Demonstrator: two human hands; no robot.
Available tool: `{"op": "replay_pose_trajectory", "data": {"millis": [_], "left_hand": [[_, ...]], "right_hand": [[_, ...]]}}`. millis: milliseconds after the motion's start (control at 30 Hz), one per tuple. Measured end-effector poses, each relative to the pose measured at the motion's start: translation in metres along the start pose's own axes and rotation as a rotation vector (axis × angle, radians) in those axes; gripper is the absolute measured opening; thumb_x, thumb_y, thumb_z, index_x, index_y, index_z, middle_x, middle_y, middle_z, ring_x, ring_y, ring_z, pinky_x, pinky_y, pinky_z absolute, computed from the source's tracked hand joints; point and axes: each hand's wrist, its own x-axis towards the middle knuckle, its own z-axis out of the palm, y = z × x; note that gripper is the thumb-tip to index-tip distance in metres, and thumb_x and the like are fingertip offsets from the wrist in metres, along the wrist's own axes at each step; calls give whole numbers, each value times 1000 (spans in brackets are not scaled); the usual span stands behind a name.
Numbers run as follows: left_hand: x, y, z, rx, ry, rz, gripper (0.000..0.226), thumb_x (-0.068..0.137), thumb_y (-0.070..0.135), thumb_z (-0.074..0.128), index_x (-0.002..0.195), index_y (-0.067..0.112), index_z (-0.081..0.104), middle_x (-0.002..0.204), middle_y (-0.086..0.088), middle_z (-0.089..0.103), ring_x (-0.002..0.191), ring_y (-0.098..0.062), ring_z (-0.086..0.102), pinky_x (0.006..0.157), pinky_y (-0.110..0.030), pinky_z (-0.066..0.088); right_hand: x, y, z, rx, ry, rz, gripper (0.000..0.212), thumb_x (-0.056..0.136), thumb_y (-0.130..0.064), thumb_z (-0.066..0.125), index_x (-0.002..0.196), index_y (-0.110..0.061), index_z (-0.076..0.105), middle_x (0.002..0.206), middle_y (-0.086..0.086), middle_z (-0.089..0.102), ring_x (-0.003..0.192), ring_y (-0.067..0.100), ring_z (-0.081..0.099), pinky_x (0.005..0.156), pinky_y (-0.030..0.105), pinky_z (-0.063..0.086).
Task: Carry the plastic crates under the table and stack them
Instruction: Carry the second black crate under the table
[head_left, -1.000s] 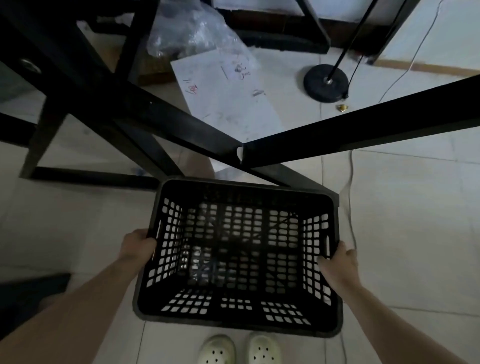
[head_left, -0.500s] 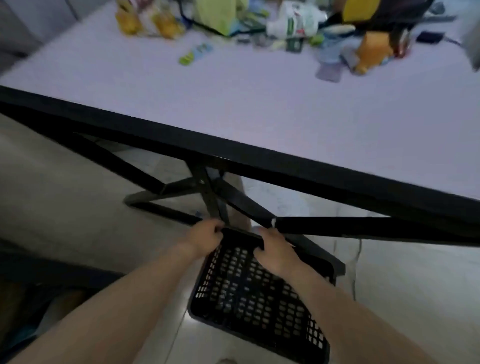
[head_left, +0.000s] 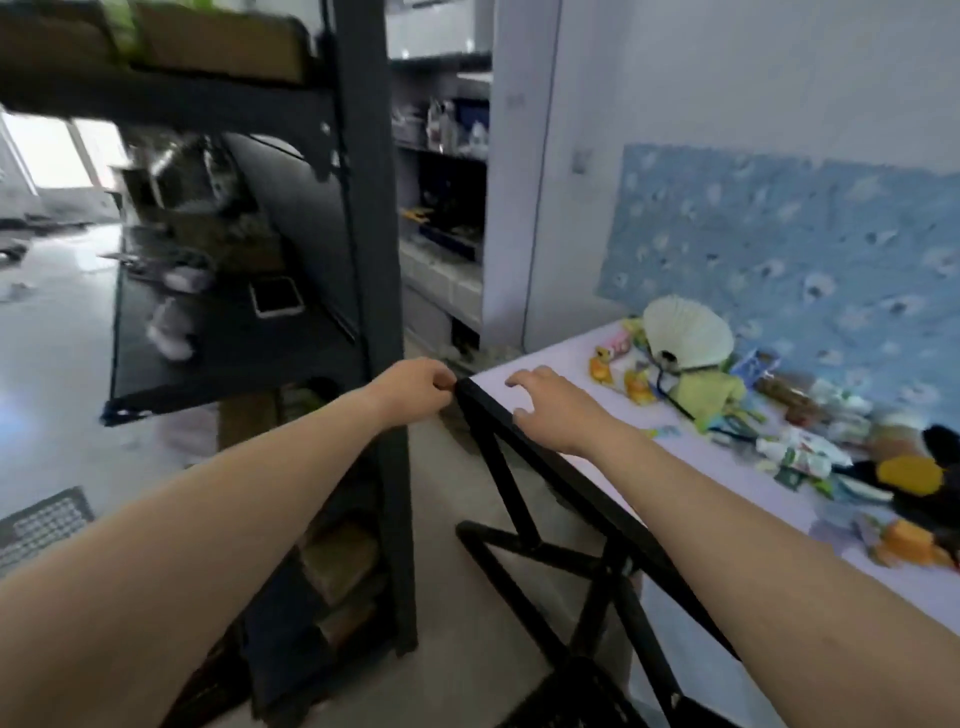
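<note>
A strip of bare floor (head_left: 447, 623) ran along the near side of the table (head_left: 571, 353), shut in opposite by the dark upright of a shelf unit (head_left: 371, 260). Beneath the table, black cross braces (head_left: 535, 545) barred much of the opening, and a black crate (head_left: 571, 696) sat at its foot. On the table, toys (head_left: 701, 384) crowded the wall side; nearer the edge was open room.

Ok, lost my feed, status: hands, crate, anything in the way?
Right hand open on table edge; left hand curled at its corner, grip unclear. Black crate on floor below, unheld. Shelf post close left.
</note>
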Motion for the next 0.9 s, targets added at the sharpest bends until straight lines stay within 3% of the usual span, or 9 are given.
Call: {"op": "replay_pose_trajectory", "data": {"millis": [133, 200, 300, 433, 533, 633, 700, 900], "left_hand": [[-98, -59, -105, -92, 163, -122, 38, 94, 20, 54, 131, 15, 60, 133, -2, 61, 123, -20, 56, 104, -30, 42], [-140, -86, -140, -77, 219, -174, 37, 93, 21, 54, 130, 17, 61, 133, -2, 61, 122, -20, 56, 104, -31, 43], [-241, -143, -194, -56, 341, -273, 38, 92, 18, 53, 129, 16, 62, 130, -3, 61, 120, -21, 56, 98, -30, 41], [-376, -224, -248, -17, 449, -413, 38, 92, 17, 53, 129, 11, 61, 133, -7, 61, 122, -24, 55, 104, -34, 41], [-467, -287, -275, -19, 488, -527, 42, 93, 16, 53, 134, 12, 58, 136, -6, 59, 124, -23, 54, 102, -32, 42], [-538, -347, -287, -59, 502, -616, 41, 92, 18, 53, 133, 13, 58, 135, -3, 60, 110, -19, 58, 92, -28, 45], [-573, -382, -289, -85, 518, -669, 40, 91, 19, 54, 131, 16, 60, 133, -3, 62, 110, -19, 59, 98, -29, 45], [-619, -469, -294, -124, 539, -745, 41, 92, 17, 53, 133, 15, 58, 133, -3, 61, 122, -20, 56, 106, -32, 42]], "right_hand": [[10, -147, -52, -75, -15, -219, 44, 89, -28, 49, 132, -19, 50, 133, 8, 51, 112, 26, 54, 84, 32, 43], [7, -208, -58, -95, -43, -307, 44, 92, -30, 49, 134, -19, 49, 136, 5, 50, 116, 25, 52, 86, 32, 42], [-13, -321, -36, -106, -75, -429, 42, 93, -32, 49, 134, -22, 49, 137, 4, 49, 117, 26, 53, 92, 36, 46], [-39, -456, 11, -76, -125, -547, 46, 91, -27, 50, 137, -22, 47, 139, 6, 49, 118, 26, 54, 94, 38, 49], [-62, -548, 46, -74, -180, -626, 48, 91, -25, 50, 138, -18, 46, 140, 7, 49, 118, 28, 55, 98, 38, 48], [-77, -624, 87, -79, -186, -682, 50, 89, -34, 50, 139, -25, 44, 143, 5, 45, 124, 28, 50, 103, 42, 42], [-81, -665, 117, -120, -207, -731, 51, 89, -34, 50, 139, -26, 42, 143, 6, 44, 128, 29, 46, 107, 46, 37], [-58, -755, 185, -157, -292, -788, 53, 93, -28, 50, 144, -24, 37, 147, 10, 39, 131, 30, 43, 104, 38, 36]]}}
